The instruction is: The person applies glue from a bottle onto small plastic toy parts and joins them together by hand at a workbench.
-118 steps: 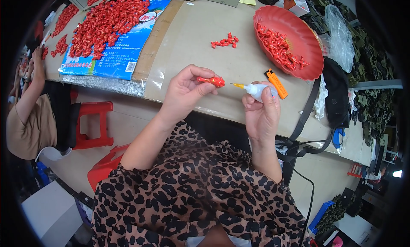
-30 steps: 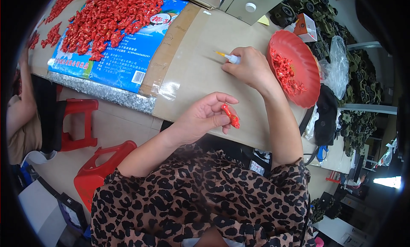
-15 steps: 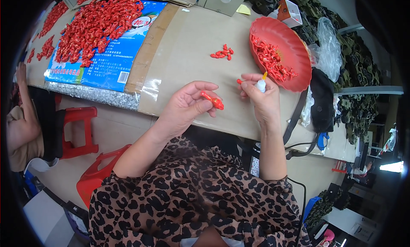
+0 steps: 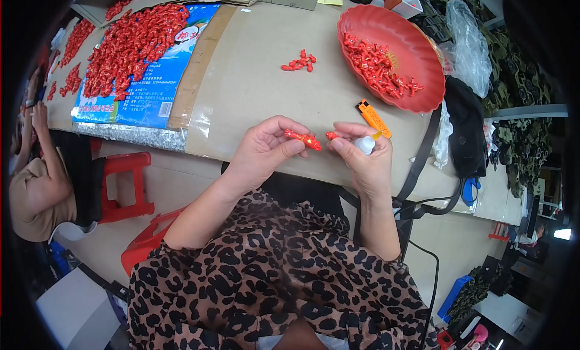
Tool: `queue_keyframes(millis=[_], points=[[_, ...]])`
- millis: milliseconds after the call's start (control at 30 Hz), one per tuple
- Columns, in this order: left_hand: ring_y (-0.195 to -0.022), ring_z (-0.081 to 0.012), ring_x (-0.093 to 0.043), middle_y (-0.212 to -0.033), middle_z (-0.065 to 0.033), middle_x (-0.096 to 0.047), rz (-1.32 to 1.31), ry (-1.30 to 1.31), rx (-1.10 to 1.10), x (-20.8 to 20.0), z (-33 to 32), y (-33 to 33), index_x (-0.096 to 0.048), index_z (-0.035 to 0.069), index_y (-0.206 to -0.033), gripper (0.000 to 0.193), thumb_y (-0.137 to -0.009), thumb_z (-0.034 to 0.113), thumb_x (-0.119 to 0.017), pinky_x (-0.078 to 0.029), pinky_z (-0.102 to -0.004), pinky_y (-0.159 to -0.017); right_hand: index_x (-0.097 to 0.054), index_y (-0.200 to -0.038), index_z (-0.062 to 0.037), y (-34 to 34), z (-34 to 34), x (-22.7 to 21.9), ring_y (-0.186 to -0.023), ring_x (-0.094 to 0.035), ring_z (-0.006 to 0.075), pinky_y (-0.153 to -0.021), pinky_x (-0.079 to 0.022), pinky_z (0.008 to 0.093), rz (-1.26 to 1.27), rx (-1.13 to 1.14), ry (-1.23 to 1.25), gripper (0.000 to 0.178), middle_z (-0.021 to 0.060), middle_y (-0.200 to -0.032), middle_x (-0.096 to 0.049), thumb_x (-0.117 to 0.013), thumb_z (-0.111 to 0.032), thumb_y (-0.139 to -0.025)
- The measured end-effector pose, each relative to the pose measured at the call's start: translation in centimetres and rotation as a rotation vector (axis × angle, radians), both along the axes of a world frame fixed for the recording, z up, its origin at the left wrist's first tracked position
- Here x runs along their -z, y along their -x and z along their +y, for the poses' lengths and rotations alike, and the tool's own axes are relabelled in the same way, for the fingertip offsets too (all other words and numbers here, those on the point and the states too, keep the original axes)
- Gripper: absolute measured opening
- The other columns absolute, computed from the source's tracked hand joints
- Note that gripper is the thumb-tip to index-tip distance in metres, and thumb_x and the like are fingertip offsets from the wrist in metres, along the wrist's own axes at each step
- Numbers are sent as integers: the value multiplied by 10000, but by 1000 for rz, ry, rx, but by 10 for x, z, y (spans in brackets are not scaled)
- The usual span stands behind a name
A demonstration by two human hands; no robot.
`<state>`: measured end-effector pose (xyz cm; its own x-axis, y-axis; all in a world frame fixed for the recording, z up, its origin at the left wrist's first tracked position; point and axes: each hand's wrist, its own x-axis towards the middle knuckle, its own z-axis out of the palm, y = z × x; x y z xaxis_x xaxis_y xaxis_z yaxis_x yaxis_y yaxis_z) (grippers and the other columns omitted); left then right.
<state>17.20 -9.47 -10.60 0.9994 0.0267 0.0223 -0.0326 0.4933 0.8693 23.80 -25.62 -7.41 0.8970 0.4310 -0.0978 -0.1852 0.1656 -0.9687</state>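
My left hand (image 4: 264, 149) is closed, pinching a small glossy red figurine (image 4: 305, 139) with gold marks between thumb and fingers. Just to its right, my right hand (image 4: 370, 162) holds a tiny red piece (image 4: 331, 135) at the fingertips. The same hand also keeps a small white squeeze bottle (image 4: 365, 145) with a yellow tip tucked in its fingers. A narrow gap separates the red piece from the figurine. On the table beyond the right hand lies a flat orange object (image 4: 376, 119) with a black end, its kind unclear.
A red scalloped dish (image 4: 423, 60) of small red pieces stands at the right. A few red pieces (image 4: 299, 62) lie mid-table. At the left, many red figurines (image 4: 130, 51) are heaped on blue printed cardboard (image 4: 145, 102). Another person's arm (image 4: 51, 144) reaches in at the far left.
My right hand has come lower and closer to the left, bringing the red piece near the figurine. The orange object now shows beyond it. The whole view has shifted slightly.
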Motion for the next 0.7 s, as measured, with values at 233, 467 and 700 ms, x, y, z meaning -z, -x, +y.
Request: queue_keyframes(millis=[233,467,700], points=[[-866,-126,-531,-944,-84,-547,-17,-75,-23,-4,-2,2,-511,-1,-938,137,-804,22,-521,-448,-256,-757,-598,-814,22,4,-4,5,-647,-544,87,-596,-437,190,20,-64,-67,98,66,-755,-596,-615,19,-718],[-849,-150,-548,-940,-99,-552,-17,-81,-17,-1,-2,2,-513,-4,-944,146,-800,22,-521,-457,-263,-752,-612,-784,18,7,1,8,-682,-526,87,-612,-407,185,-135,-84,-12,86,56,-752,-571,-629,25,-700],[-765,-122,-533,-871,-90,-573,-5,-76,29,-1,0,1,-508,-3,-950,148,-810,44,-516,-444,-245,-699,-623,-773,7,8,1,5,-682,-522,97,-612,-405,202,-255,-116,67,98,66,-746,-564,-636,34,-679]])
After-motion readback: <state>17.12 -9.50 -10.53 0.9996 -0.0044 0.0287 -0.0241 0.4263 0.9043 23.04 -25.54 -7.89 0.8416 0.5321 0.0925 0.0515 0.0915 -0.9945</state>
